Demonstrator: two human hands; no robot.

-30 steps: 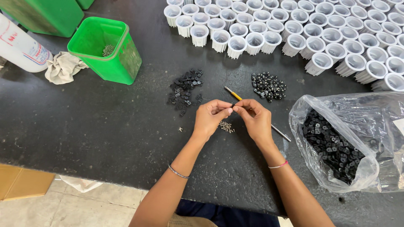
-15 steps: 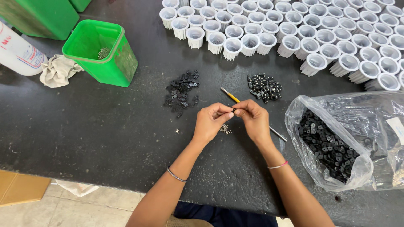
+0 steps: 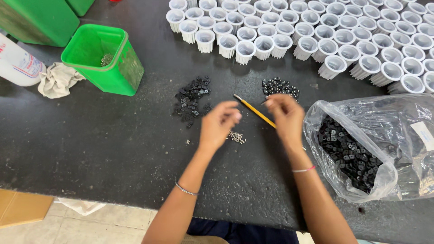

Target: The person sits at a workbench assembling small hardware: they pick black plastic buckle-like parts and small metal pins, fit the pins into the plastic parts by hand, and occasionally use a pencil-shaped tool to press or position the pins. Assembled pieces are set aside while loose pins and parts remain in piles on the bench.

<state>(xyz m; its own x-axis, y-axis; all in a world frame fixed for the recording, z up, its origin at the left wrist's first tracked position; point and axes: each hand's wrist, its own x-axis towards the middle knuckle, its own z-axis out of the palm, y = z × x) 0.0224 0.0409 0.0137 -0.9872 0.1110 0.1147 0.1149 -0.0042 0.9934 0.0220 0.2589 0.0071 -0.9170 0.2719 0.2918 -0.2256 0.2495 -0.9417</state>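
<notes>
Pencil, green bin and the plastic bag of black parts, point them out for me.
pencil [image 3: 253, 110], head view, middle of its yellow shaft.
green bin [image 3: 118, 75], head view, its front wall.
plastic bag [image 3: 398, 117], head view, clear upper film.

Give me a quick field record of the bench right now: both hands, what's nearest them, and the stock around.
left hand: raised over the table, fingers pinched; any part held is too small to tell
right hand: apart from the left, fingertips blurred, over the pencil
pencil: yellow, lying diagonally
screws: small silvery heap between the hands
left pile: black clips, loose
right pile: black parts with pale dots
bag: clear plastic, open, holding black clips
cups: white ribbed, rows at the back
bin: green, a few metal bits inside
</notes>
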